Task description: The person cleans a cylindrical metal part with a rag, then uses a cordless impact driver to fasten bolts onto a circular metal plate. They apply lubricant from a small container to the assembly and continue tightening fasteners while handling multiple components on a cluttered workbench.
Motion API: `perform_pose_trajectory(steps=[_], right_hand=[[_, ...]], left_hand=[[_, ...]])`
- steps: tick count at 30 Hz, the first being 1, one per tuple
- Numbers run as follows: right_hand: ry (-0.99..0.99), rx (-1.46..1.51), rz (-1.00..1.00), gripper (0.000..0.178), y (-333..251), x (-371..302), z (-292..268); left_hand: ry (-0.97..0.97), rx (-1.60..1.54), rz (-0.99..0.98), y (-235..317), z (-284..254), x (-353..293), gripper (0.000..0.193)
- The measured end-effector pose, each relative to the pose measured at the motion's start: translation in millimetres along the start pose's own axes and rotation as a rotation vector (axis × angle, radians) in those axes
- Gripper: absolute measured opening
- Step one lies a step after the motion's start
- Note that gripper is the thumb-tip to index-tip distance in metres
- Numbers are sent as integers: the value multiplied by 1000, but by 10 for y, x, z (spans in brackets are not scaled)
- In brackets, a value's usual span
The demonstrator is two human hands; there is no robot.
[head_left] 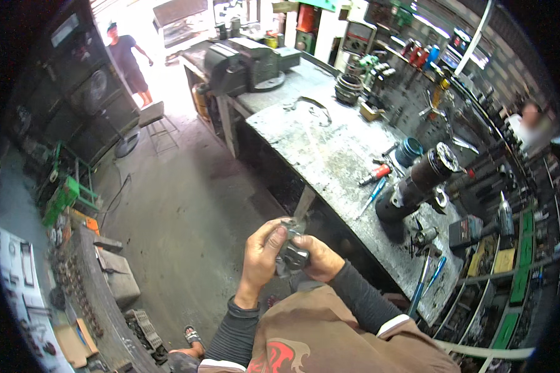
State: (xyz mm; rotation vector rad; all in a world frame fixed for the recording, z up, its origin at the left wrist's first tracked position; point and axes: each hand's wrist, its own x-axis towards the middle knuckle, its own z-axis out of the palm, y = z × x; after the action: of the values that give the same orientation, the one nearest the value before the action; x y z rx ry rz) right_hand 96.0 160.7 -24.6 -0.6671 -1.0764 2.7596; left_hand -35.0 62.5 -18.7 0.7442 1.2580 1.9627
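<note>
Both hands are in front of my body, at the near edge of the workbench. My left hand [261, 258] is closed, its thumb pressed on the upper side of a small grey metal part [295, 257]. From the other side my right hand [322, 258] grips the same part, thumb on top. A greyish cloth or bag-like piece seems to hang below it; I cannot make out which. On the bench to the right stands a dark metal cylinder [409, 194]. Left of it lie a red-bodied tool [374, 175] and a blue-handled tool [373, 194].
A metal workbench [336, 155] runs along my right, a large vise [249, 64] at its far end. A parts rack [510, 292] stands at right. A person [126, 56] is at the doorway by a stool [152, 114]. A sandalled foot [193, 336] shows lower left.
</note>
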Motion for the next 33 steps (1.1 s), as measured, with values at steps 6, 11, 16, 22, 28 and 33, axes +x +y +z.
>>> perform_pose_trajectory(steps=[6,11,16,22,28,33], right_hand=[[197,-62,-69,66,-176,394,-195],[315,-440,-568,57,-409,931,-41],[475,-1071,-765,58,-716,1170,-198],[367,-1113,-876,63,-1049,1263,-553],[48,-842,-708,92,-1302,1671,-634],[848,-1009,-715,34,-1519,1999,-1333]], left_hand=[[343,338,183,-2,54,452,37],[392,-5,-110,-184,111,908,37],[464,-441,-430,-561,31,1406,43],[441,-419,-503,-797,89,1813,48],[50,-325,-358,-663,78,2102,61],[-76,-620,-483,-594,-324,2776,71]])
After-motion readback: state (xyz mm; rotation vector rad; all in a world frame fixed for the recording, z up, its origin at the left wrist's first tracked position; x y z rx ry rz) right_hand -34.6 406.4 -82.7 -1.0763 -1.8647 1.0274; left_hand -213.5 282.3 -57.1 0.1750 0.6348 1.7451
